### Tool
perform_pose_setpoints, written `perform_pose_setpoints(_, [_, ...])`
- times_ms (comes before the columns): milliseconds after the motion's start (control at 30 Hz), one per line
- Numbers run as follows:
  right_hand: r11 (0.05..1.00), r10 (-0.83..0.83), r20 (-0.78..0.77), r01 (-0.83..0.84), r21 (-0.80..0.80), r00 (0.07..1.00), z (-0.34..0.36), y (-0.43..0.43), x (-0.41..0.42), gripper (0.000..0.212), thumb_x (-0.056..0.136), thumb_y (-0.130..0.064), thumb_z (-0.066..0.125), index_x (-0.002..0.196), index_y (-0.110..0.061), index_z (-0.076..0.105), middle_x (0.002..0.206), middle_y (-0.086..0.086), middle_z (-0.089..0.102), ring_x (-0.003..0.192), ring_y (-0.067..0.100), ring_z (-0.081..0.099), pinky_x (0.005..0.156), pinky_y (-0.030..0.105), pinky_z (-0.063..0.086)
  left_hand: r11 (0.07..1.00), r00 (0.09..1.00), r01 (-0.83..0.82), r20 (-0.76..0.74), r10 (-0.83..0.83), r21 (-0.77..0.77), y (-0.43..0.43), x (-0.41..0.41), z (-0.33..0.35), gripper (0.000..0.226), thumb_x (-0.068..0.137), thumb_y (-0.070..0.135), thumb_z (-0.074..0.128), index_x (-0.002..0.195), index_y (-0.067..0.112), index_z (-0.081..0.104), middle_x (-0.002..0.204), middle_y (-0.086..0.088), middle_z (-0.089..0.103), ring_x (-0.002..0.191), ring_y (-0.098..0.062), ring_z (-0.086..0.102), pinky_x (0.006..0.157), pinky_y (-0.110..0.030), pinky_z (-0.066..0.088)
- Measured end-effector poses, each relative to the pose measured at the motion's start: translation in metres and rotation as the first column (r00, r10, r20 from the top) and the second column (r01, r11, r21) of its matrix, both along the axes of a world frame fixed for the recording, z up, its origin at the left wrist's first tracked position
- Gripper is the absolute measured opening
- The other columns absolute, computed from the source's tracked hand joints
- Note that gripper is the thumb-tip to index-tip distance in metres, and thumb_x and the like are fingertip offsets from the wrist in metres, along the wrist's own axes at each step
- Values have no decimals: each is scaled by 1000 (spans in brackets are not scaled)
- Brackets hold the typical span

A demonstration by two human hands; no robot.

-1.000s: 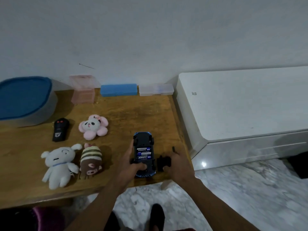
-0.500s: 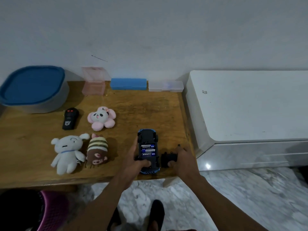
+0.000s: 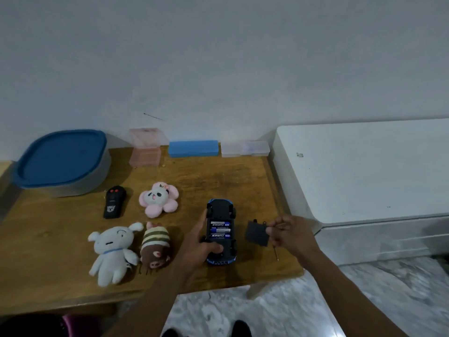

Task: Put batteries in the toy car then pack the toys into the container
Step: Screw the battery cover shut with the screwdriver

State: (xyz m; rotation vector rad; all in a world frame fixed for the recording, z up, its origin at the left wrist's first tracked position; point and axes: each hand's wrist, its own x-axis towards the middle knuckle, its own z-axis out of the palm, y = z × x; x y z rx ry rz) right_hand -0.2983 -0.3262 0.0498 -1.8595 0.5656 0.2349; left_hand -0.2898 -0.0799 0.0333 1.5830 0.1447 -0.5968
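Blue-lidded container (image 3: 63,164) closed, upturned toy car (image 3: 220,231) holding batteries (image 3: 220,230), right hand (image 3: 291,233) fingers pinching battery cover (image 3: 257,233)

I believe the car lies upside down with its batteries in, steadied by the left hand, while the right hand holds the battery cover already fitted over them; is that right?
Not quite. The head view shows the cover off the car, held to its right in the right hand. The batteries lie exposed. The rest holds: the car is upside down, steadied by the left hand.
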Motion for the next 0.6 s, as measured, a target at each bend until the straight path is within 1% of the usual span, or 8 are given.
perform_pose_setpoints(67, [997,-23,26,21,73,999,14,6,8,8,78,-8,77,81,-10,70,79,11,72,67,22,69,71,38,60,999,999,32,45,-31,-6,4,5,7,95,72,-12,65,133,57,41,122,11,68,116,-15,62,105,-48,44])
perform_pose_setpoints(133, [995,-5,49,0,98,999,28,19,17,8,79,-7,76,83,-7,70,81,11,72,71,22,69,68,33,60,999,996,49,72,-47,-17,7,10,14,94,73,-13,64,121,66,43,121,13,68,116,-14,62,106,-46,44])
perform_pose_setpoints(167, [993,9,62,-16,115,998,34,26,21,8,79,-5,75,84,-5,69,82,12,72,71,21,69,65,30,59,998,995,56,82,-54,-25,9,13,15,94,74,-13,64,120,66,43,121,13,68,116,-15,63,106,-46,44])
perform_pose_setpoints(267, [988,74,91,-86,131,993,42,50,34,7,81,-2,72,86,-2,68,83,15,72,68,20,67,63,27,57,995,989,88,124,-82,-37,13,21,20,92,74,-13,62,126,60,42,121,10,69,114,-15,64,106,-48,43])
perform_pose_setpoints(367, [987,97,80,-106,117,992,43,69,47,7,81,-3,72,87,-3,67,81,13,72,67,16,67,60,23,55,990,977,133,173,-125,-36,18,29,22,89,74,-10,63,136,51,41,125,9,67,117,-16,62,107,-51,42])
perform_pose_setpoints(467, [987,125,90,-133,93,988,44,82,56,7,81,-3,71,87,-5,68,82,12,72,70,17,68,60,22,55,990,974,134,190,-124,-43,24,35,23,90,69,-3,66,136,52,42,127,8,66,119,-18,61,106,-54,41])
perform_pose_setpoints(533, [987,141,104,-148,61,985,45,88,59,6,81,-4,72,86,-8,69,82,11,72,71,18,69,62,23,56,991,971,128,207,-117,-40,27,38,23,90,67,-1,66,133,55,43,126,8,66,118,-18,61,105,-53,43])
perform_pose_setpoints(600, [987,154,112,-159,39,982,46,93,62,6,81,-5,72,86,-9,69,82,10,72,71,17,69,60,21,55,990,967,138,224,-125,-42,31,41,24,90,67,0,66,134,55,42,126,7,66,118,-19,61,105,-54,44])
